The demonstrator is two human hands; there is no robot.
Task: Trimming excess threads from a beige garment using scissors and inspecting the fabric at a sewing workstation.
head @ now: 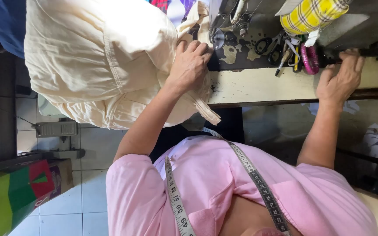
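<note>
My left hand (190,64) presses down on a big bundle of cream fabric (97,61), fingers curled into the cloth next to the sewing machine's needle area (224,24). The fabric hangs off the worn table (263,85) to the left. My right hand (340,81) reaches over the table's right part, its fingers curled on a black bar (372,51) below the machine. A measuring tape (254,175) hangs round my neck over my pink shirt.
Black-handled scissors (268,46), small tools and a pink ring (310,59) lie on the table between my hands. A yellow plaid cloth (311,15) lies beyond them. A grey pedal (55,129) and a colourful box (18,192) stand on the tiled floor at left.
</note>
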